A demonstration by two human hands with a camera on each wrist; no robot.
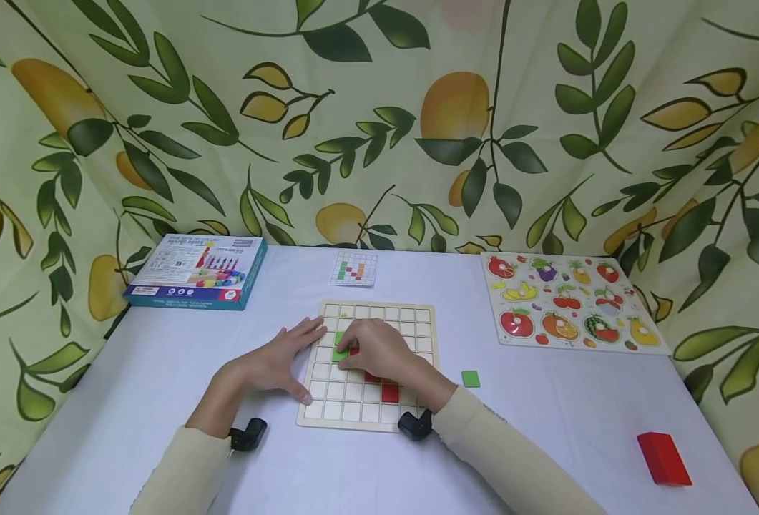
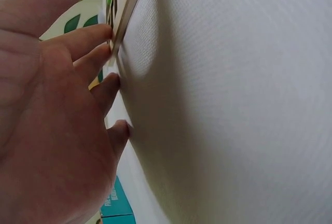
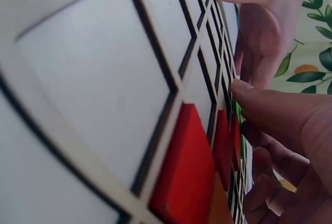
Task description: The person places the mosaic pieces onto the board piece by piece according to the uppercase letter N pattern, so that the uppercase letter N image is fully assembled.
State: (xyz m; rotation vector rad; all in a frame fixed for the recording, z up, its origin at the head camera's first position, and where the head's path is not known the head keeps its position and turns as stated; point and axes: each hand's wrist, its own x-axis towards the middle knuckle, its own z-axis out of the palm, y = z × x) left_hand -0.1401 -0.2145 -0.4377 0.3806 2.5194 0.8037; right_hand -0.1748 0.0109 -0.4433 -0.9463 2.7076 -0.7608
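Observation:
A wooden grid board [image 1: 366, 423] with white squares lies on the table. My left hand [image 1: 270, 361] rests along its left side, fingers spread, with fingertips and thumb touching the rim. Over the board, my right hand [image 1: 379, 350] has its thumb and fingers curled at a green tile [image 1: 337, 355] in the left part of the grid. The right wrist view shows the thumb and index finger at that tile's edges. Red tiles [image 1: 390, 393] run diagonally across the squares, partly under the right hand. An orange tile [image 3: 220, 203] shows beside them in the right wrist view.
A loose green tile [image 1: 471, 379] lies right of the board. A small pattern card [image 1: 353, 270] is behind it. A boxed set [image 1: 195, 272] stands back left, a fruit puzzle board [image 1: 575, 304] back right, and a red block [image 1: 664, 459] front right.

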